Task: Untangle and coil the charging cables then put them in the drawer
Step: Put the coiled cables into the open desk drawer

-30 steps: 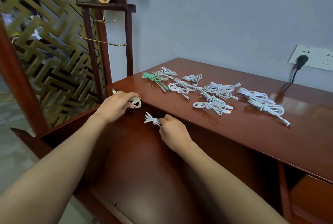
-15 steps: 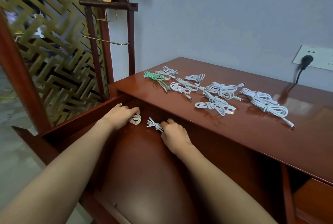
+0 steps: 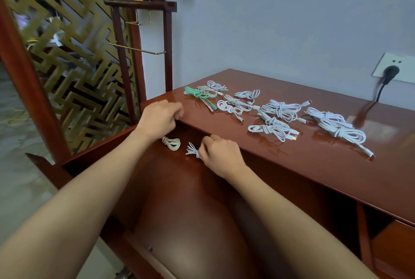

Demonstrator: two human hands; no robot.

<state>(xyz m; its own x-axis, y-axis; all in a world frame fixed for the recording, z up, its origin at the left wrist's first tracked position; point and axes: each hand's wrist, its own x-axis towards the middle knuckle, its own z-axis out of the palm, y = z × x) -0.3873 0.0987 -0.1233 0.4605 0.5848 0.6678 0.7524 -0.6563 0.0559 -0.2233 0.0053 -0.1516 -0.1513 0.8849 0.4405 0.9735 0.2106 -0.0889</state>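
- Step in hand: placing coiled cables into the open drawer (image 3: 190,200). Two are in, and the bulk of the lot is not yet stowed.
- Left hand (image 3: 160,119): hovers above the drawer's far left corner, level with the front edge of the desk (image 3: 292,166). Fingers are loosely curled and hold nothing.
- Beige cable (image 3: 171,143): coiled and knotted, lying on the drawer floor just below the left hand and apart from it.
- Right hand (image 3: 221,155): low inside the drawer, with fingertips closed in a narrow pinch on the knotted end of the small white cable (image 3: 193,151). I cannot tell whether that cable rests fully on the floor.
- The two stowed cables lie near each other and do not touch.
- On the desk: a green cable (image 3: 195,93) at the left end of the row, then a spread of white bundles (image 3: 280,110). Some overlap one another, and several look loosely knotted rather than neatly coiled.
- Next move, as I judge it: let go of the small white cable, lift both hands clear, and reach for the nearest bundle on the desk.
- Overlapping bundles need separating before lifting, or a neighbour may drag along.
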